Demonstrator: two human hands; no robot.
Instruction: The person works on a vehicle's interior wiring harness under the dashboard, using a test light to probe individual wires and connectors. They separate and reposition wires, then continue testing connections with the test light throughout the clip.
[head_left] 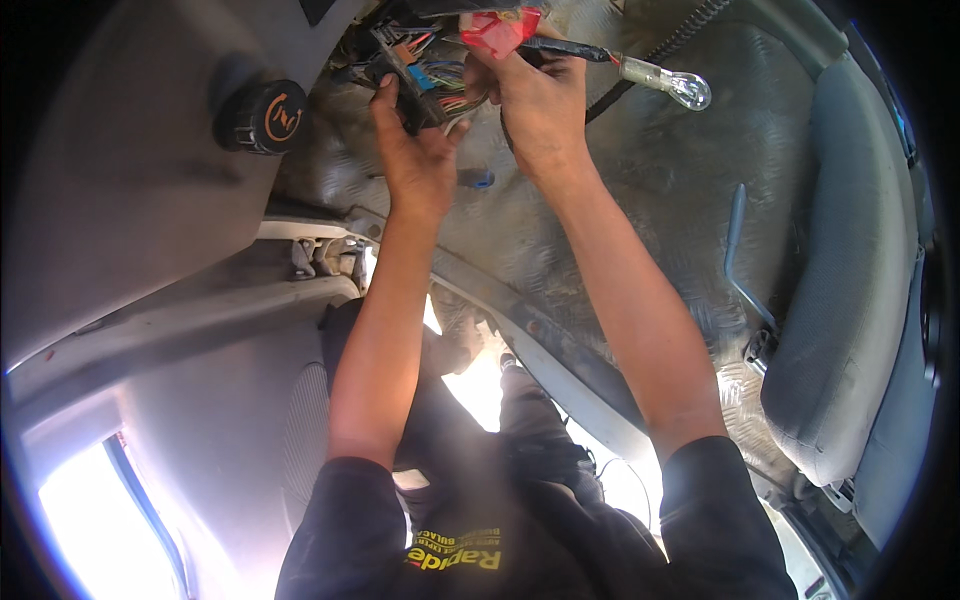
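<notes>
My left hand [415, 160] is closed around a dark fuse block [405, 75], thumb on its near left side. Orange and blue parts show on the block, and a bundle of thin coloured wires [452, 78] runs out of it. Beside it, my right hand [545, 105] is closed on a test lamp, its fingertips partly hidden among the wires. The lamp's black taped lead [570, 47] passes over the fingers to a clear glass bulb [688, 90] in a pale socket, which looks unlit. Red plastic or tape [500, 32] sits above this hand.
A black round knob [268, 117] sticks out of the grey panel at left. Below my hands spreads a worn, patterned floor [650, 190], with a small blue-ended item [480, 179] near my left wrist. At right stand a grey seat [845, 270] and a bent lever [737, 240].
</notes>
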